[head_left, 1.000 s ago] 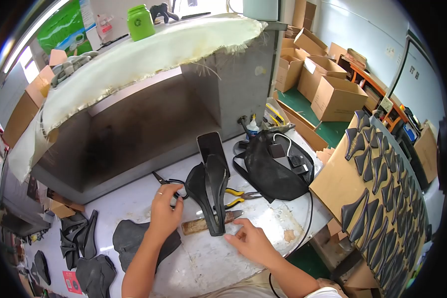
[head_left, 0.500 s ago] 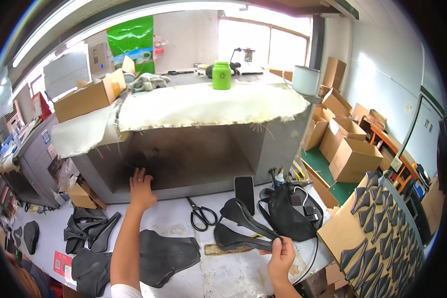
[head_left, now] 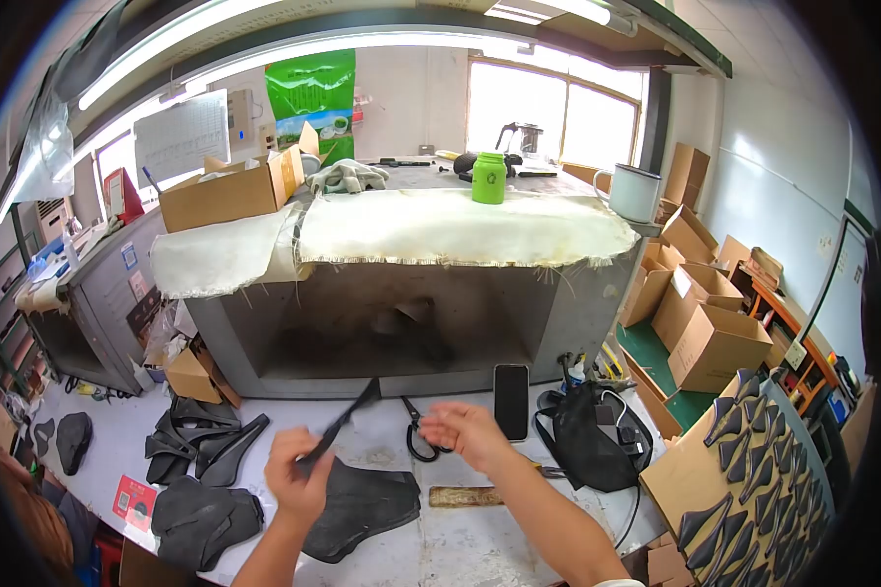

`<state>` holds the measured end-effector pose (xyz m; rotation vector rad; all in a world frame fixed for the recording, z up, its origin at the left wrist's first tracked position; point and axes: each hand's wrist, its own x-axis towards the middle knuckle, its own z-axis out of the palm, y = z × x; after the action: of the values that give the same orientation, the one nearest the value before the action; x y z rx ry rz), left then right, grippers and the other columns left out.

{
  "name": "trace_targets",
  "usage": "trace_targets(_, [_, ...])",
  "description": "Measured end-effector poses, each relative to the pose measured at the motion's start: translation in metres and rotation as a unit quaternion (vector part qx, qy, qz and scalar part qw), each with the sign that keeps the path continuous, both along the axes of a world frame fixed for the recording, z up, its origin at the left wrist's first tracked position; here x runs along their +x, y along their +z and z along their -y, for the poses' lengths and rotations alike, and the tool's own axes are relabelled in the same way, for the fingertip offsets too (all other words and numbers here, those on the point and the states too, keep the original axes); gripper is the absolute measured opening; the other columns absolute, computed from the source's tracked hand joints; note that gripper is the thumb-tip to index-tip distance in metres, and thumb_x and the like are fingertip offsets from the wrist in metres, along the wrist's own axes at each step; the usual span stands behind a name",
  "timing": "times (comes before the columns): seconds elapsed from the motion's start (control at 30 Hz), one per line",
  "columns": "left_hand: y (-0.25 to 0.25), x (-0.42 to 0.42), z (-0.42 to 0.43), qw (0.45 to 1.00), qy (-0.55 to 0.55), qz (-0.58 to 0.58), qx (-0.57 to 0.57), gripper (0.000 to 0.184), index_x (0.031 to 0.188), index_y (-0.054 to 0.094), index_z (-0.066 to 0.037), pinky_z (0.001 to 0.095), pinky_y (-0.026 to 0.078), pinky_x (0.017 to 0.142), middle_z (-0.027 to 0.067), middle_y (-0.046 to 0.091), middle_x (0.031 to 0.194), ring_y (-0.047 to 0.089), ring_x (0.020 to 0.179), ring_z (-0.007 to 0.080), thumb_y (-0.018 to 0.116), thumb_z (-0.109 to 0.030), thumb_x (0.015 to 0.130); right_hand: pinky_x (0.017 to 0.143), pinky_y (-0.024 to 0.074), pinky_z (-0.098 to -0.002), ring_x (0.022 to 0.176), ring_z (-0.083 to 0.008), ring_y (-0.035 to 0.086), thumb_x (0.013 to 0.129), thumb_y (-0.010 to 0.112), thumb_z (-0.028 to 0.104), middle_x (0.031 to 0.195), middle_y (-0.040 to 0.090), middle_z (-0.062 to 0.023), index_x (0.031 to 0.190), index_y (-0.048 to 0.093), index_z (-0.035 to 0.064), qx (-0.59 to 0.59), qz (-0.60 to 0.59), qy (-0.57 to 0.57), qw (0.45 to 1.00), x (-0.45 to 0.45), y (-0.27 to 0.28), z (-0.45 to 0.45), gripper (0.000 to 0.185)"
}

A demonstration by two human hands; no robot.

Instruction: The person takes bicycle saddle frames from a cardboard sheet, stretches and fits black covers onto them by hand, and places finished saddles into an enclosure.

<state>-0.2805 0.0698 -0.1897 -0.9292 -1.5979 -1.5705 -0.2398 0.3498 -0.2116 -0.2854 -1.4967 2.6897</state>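
Note:
My left hand [head_left: 299, 476] is closed on a black bicycle saddle [head_left: 347, 419], seen nearly edge-on and tilted up to the right over the bench. My right hand [head_left: 472, 435] has its fingers partly spread, pointing left, with nothing visible in them. Behind those fingers are black-handled scissors [head_left: 419, 445], partly covered. A flat black sheet piece [head_left: 367, 504] lies under the left hand and saddle. Just below the right hand is a worn wooden strip [head_left: 465, 497]. Inside the grey open-fronted box [head_left: 250, 377], a dark shape is too dim to make out.
Curved black pieces [head_left: 201, 440] and stacked black sheets [head_left: 206, 523] lie at left. A phone [head_left: 511, 403] and a black bag [head_left: 592, 440] with a cable sit at right. A board [head_left: 671, 470] holds several black pieces. A green jar [head_left: 489, 179] and white mug [head_left: 634, 193] stand on the box.
My left hand has come out of the box and now holds the saddle. My right hand has let it go and moved left and up. The view has shifted.

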Motion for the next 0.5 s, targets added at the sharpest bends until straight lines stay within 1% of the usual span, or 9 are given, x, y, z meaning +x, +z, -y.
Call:
trace_targets(0.03, [0.009,0.022,0.001,0.996,-0.030,0.041,0.077,0.026,0.094,0.057,-0.001,0.0356,0.047,0.081,0.0097,0.062,0.092,0.058,0.090,0.0236,0.071,0.009,0.075,0.080,0.0581,-0.0333,0.090,-0.0250,0.070,0.098,0.058,0.014,0.102,0.068,-0.0158,0.112,0.059,-0.0047,0.000,0.000,0.000,1.000,0.007,0.000,0.006,0.023])
trace_targets(0.1, [0.024,0.056,0.014,0.992,-0.051,0.079,0.083,0.025,0.098,0.058,0.001,0.0313,0.047,0.080,0.0086,0.060,0.090,0.057,0.087,0.0184,0.070,0.007,0.077,0.075,0.0575,-0.0309,0.085,-0.0225,0.070,0.098,0.058,0.013,0.101,0.068,-0.0155,0.112,0.061,-0.0037,0.111,0.023,0.044,0.993,0.026,-0.001,0.018,0.022])
trace_targets(0.13, [0.032,0.071,0.020,0.981,-0.093,0.168,0.035,0.024,0.100,0.058,0.002,0.0299,0.047,0.079,0.0072,0.060,0.090,0.057,0.086,0.0159,0.070,0.006,0.079,0.071,0.0551,-0.0280,0.084,-0.0164,0.068,0.098,0.060,0.016,0.093,0.069,-0.0102,0.110,0.062,-0.0012,0.145,0.005,0.037,0.989,0.036,-0.004,0.024,0.021])
trace_targets(0.17, [0.042,0.086,0.024,0.957,-0.133,0.256,-0.013,0.024,0.101,0.058,0.003,0.0285,0.047,0.078,0.0058,0.060,0.090,0.057,0.085,0.0134,0.071,0.005,0.080,0.071,0.0551,-0.0280,0.084,-0.0164,0.068,0.098,0.060,0.016,0.093,0.069,-0.0102,0.110,0.062,-0.0012,0.145,0.006,0.038,0.989,0.047,-0.006,0.032,0.021])
trace_targets(0.2, [0.053,0.098,0.026,0.886,-0.226,0.401,-0.058,0.025,0.104,0.059,0.004,0.0256,0.048,0.078,0.0043,0.062,0.094,0.058,0.086,0.0098,0.073,0.001,0.083,0.069,0.0525,-0.0262,0.082,-0.0138,0.066,0.096,0.062,0.016,0.090,0.067,-0.0073,0.108,0.062,0.0003,0.194,-0.057,0.005,0.979,0.061,-0.007,0.042,0.020])
trace_targets(0.23, [0.046,0.099,0.020,0.864,-0.282,0.410,-0.083,0.027,0.106,0.059,0.003,0.0264,0.053,0.067,0.0054,0.064,0.093,0.062,0.081,0.0102,0.073,0.001,0.083,0.067,0.0498,-0.0243,0.080,-0.0113,0.063,0.095,0.065,0.017,0.088,0.066,-0.0045,0.106,0.062,0.0019,0.242,-0.121,-0.026,0.962,0.072,-0.002,0.050,0.019])
trace_targets(0.3, [0.045,0.115,0.000,0.781,-0.346,0.507,-0.113,0.029,0.109,0.061,0.003,0.0252,0.054,0.069,0.0044,0.065,0.095,0.062,0.083,0.0092,0.074,0.002,0.083,0.065,0.0470,-0.0242,0.077,-0.0097,0.060,0.092,0.069,0.019,0.085,0.064,-0.0023,0.102,0.061,0.0029,0.270,-0.159,0.039,0.949,0.100,0.024,0.061,0.020])
trace_targets(0.37, [0.029,0.115,-0.009,0.729,-0.415,0.515,-0.179,0.029,0.110,0.062,0.003,0.0240,0.054,0.070,0.0044,0.065,0.098,0.063,0.086,0.0084,0.074,0.002,0.083,0.059,0.0402,-0.0254,0.069,-0.0078,0.050,0.083,0.077,0.026,0.078,0.058,0.0004,0.092,0.058,0.0046,0.366,-0.151,0.127,0.909,0.122,0.040,0.065,0.030])
trace_targets(0.5, [0.020,0.132,-0.025,0.701,-0.450,0.532,-0.153,0.033,0.115,0.062,0.003,0.0233,0.052,0.077,0.0036,0.066,0.102,0.063,0.092,0.0086,0.075,-0.004,0.086,0.057,0.0428,-0.0242,0.064,-0.0063,0.052,0.085,0.077,0.023,0.073,0.061,0.0011,0.087,0.059,0.0024,0.452,-0.121,0.164,0.869,0.149,0.069,0.051,0.027])
